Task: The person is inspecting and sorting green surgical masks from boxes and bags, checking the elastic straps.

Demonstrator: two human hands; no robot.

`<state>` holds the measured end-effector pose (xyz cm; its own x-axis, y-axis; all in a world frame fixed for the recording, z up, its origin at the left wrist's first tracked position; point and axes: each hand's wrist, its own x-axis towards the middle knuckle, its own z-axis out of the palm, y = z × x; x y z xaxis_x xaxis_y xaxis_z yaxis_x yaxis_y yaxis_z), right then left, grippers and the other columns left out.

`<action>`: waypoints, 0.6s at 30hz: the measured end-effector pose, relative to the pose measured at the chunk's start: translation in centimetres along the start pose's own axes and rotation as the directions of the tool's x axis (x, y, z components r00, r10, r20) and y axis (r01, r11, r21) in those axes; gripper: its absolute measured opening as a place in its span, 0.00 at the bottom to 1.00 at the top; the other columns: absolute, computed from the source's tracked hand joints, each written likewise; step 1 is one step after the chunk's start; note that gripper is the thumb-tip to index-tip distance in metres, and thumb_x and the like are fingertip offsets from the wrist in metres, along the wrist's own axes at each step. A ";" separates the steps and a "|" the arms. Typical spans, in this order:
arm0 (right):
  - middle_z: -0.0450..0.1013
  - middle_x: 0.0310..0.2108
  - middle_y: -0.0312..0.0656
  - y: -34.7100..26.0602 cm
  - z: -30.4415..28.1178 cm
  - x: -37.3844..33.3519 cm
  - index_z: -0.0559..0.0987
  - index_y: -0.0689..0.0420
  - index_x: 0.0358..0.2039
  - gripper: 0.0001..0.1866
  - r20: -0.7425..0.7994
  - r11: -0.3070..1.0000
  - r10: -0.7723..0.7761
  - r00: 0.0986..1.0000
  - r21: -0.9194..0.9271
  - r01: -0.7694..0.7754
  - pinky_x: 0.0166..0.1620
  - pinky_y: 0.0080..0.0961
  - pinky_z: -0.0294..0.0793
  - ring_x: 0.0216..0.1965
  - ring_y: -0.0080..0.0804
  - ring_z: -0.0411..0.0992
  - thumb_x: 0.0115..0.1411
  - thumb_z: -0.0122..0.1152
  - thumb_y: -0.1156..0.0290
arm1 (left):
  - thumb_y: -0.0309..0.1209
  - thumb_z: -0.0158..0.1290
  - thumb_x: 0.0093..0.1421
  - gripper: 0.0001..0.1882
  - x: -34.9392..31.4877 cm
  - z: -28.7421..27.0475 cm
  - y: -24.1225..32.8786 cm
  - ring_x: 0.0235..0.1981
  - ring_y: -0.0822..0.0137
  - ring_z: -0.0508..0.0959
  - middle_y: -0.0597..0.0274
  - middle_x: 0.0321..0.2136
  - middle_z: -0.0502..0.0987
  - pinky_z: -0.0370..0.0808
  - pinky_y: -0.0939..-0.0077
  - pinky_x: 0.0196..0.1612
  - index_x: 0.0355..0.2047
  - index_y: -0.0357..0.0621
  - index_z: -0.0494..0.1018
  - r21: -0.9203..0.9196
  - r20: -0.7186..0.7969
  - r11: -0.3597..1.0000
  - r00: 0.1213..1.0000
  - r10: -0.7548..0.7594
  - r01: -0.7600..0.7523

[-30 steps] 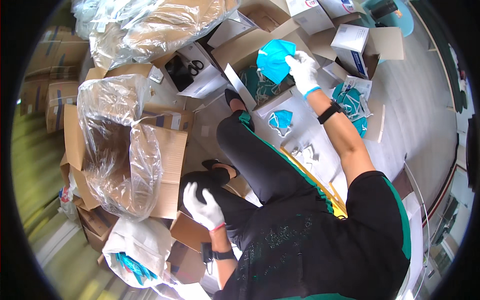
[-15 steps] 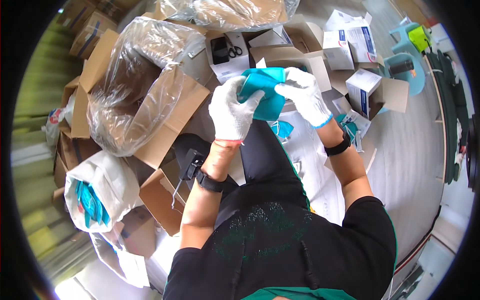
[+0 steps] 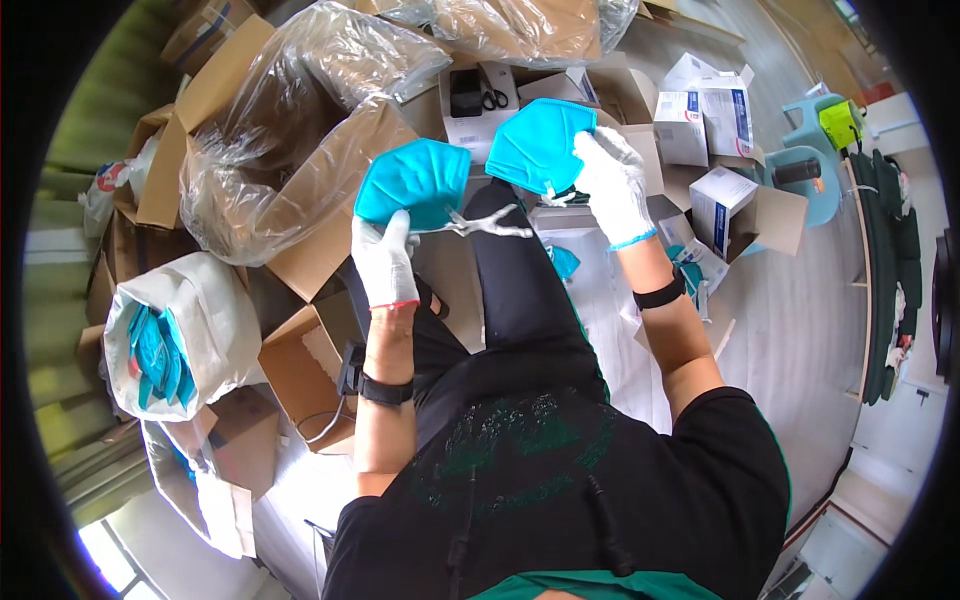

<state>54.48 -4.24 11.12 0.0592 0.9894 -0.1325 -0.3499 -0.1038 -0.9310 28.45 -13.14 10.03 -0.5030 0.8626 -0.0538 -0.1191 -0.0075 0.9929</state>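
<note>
Closest in, the person's black-trousered leg point(image 3: 520, 300) runs up the middle and serves as the landmark. Just to its left, the left hand point(image 3: 383, 258), in a white knit glove, is closed on the lower edge of a folded teal face mask point(image 3: 412, 183), pinching it between thumb and fingers so the mask stands above the fist. Just to the right of the leg, the right hand point(image 3: 613, 183), also white-gloved, is closed on the right edge of a second folded teal face mask point(image 3: 537, 143). The two masks sit side by side above the knee, slightly apart, with thin white ear straps point(image 3: 485, 224) trailing between them across the leg.

Left of the leg and lower down, a white plastic sack point(image 3: 205, 325) lies open with more teal masks inside. Further up on that side, an open brown cardboard box lined with clear plastic film point(image 3: 280, 150) stands. Beyond the knee, a small white carton holding black-handled scissors point(image 3: 478, 95) rests. Right of the leg and further off, several small white and blue cartons point(image 3: 715, 110) lie on the pale floor point(image 3: 800, 300).
</note>
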 end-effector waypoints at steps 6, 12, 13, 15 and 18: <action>0.69 0.20 0.26 0.2 1.6 -0.9 0.78 0.53 0.30 0.06 0.019 0.999 0.025 1.000 -0.038 -0.025 0.19 0.12 0.59 0.17 0.12 0.63 0.61 0.61 0.66 | 0.28 0.50 0.64 0.10 -0.1 -0.9 -0.9 0.17 0.78 0.68 0.63 0.27 0.76 0.62 0.87 0.19 0.44 0.40 0.71 -0.195 -0.051 0.974 0.990 -0.128 0.116; 0.68 0.21 0.27 1.9 3.6 -1.7 0.77 0.54 0.31 0.04 0.090 0.996 0.061 0.994 0.055 -0.066 0.19 0.13 0.61 0.18 0.13 0.64 0.62 0.59 0.69 | 0.30 0.48 0.66 0.08 0.0 -0.6 -1.7 0.13 0.79 0.65 0.62 0.26 0.76 0.56 0.86 0.15 0.41 0.39 0.71 -0.282 0.016 0.947 0.988 -0.156 0.154; 0.67 0.21 0.27 2.1 3.8 -1.8 0.76 0.55 0.32 0.03 0.136 0.992 -0.049 0.989 -0.107 0.064 0.19 0.14 0.62 0.18 0.14 0.64 0.62 0.60 0.71 | 0.30 0.48 0.67 0.09 0.0 -0.6 -1.8 0.14 0.78 0.67 0.61 0.26 0.76 0.58 0.86 0.15 0.41 0.38 0.71 -0.286 0.028 0.942 0.984 -0.178 0.178; 0.70 0.24 0.31 1.8 4.5 -2.1 0.76 0.57 0.35 0.04 0.143 1.000 0.024 0.990 -0.009 -0.023 0.24 0.17 0.66 0.22 0.17 0.68 0.61 0.60 0.72 | 0.31 0.47 0.67 0.09 -0.4 -0.4 -1.4 0.16 0.76 0.71 0.60 0.26 0.76 0.59 0.87 0.15 0.41 0.38 0.71 -0.259 0.022 0.948 0.982 -0.186 0.185; 0.72 0.27 0.32 0.5 7.1 -3.5 0.76 0.58 0.36 0.06 0.060 0.985 -0.172 0.983 0.044 0.169 0.26 0.17 0.70 0.23 0.18 0.70 0.59 0.62 0.74 | 0.31 0.46 0.68 0.10 -0.5 -0.4 -1.6 0.24 0.68 0.81 0.57 0.30 0.79 0.66 0.85 0.19 0.44 0.38 0.70 -0.183 0.071 0.972 0.989 -0.133 0.144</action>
<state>47.49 -7.08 13.48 0.0625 0.9968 0.0499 -0.3754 0.0698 -0.9242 28.56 -13.73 8.38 -0.4210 0.8895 -0.1775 -0.3451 0.0239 0.9383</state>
